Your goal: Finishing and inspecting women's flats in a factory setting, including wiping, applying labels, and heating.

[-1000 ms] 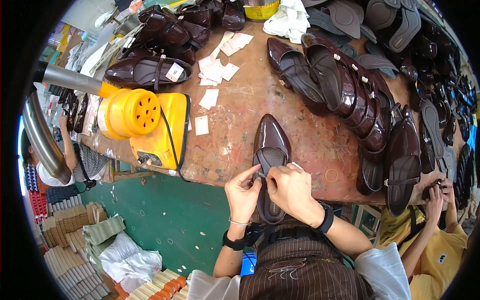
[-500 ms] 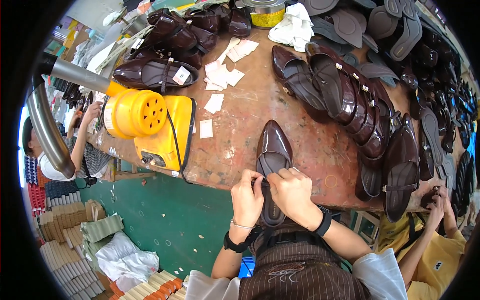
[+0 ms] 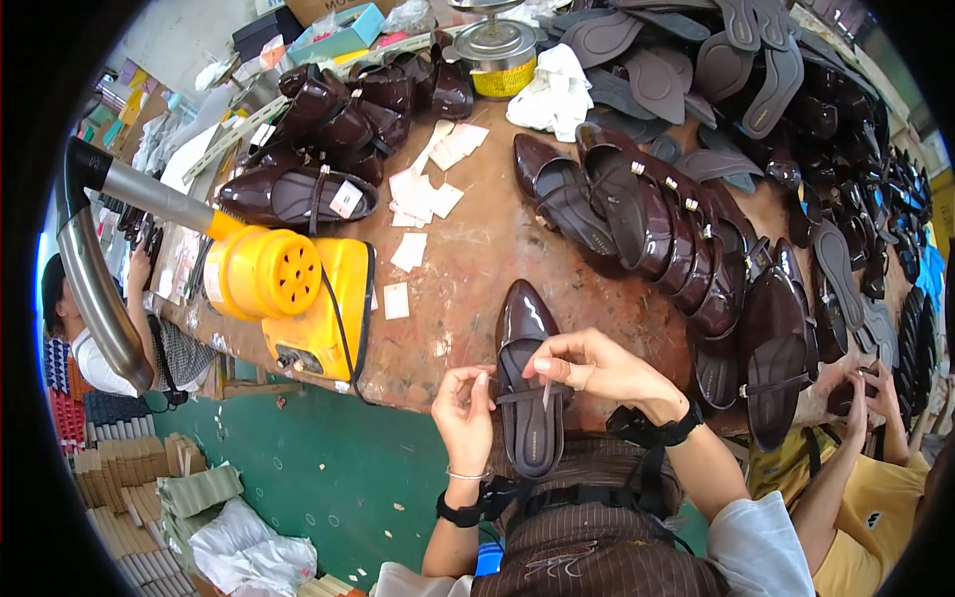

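A glossy dark-brown pointed shoe (image 3: 529,316) lies at the table's front edge, toe pointing away from me, with a thin strap (image 3: 519,395) across its opening. Over its right side my right hand (image 3: 605,370) pinches a thin pale strip (image 3: 546,395) between thumb and forefinger. Beside the shoe's left edge, near the strap's end, my left hand (image 3: 463,413) has thumb and fingertips drawn together. What those fingertips hold, if anything, is too small to make out.
A yellow machine (image 3: 333,308) with a grey hose (image 3: 159,189) stands left. Paper tags (image 3: 423,199) lie mid-table. A row of matching shoes (image 3: 657,214) and piled insoles (image 3: 652,80) fill the right. A person in yellow (image 3: 865,507) works at the right; another (image 3: 104,338) sits far left.
My right hand has lifted from the strap and turned, now showing the pale strip. My left hand has moved slightly left, off the strap. The view has shifted, so the table appears lower.
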Action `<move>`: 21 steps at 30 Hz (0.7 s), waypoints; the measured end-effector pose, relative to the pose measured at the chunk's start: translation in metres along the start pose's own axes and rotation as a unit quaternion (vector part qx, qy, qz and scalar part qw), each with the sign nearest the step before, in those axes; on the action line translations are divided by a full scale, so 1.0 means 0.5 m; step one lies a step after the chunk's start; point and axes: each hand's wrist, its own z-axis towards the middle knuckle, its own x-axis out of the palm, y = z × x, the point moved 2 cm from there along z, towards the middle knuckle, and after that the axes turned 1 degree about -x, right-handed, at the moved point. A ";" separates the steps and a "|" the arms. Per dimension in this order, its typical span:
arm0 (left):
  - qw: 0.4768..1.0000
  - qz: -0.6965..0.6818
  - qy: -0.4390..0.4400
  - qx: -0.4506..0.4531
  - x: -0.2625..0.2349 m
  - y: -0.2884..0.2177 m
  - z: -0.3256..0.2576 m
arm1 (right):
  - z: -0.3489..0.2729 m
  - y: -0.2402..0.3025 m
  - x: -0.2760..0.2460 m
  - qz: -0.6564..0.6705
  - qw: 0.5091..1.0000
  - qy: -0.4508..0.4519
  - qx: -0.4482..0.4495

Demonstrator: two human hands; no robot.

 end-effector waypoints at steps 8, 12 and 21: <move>0.998 -0.053 0.029 -0.030 -0.005 0.001 0.019 | 0.014 -0.029 -0.005 -0.120 0.987 0.047 -0.098; 0.997 -0.055 0.043 -0.041 -0.008 -0.020 0.018 | 0.021 -0.008 0.017 -0.144 0.986 -0.032 -0.084; 0.991 -0.049 0.122 -0.013 0.001 -0.003 0.009 | 0.019 -0.008 0.058 -0.223 0.950 -0.190 -0.109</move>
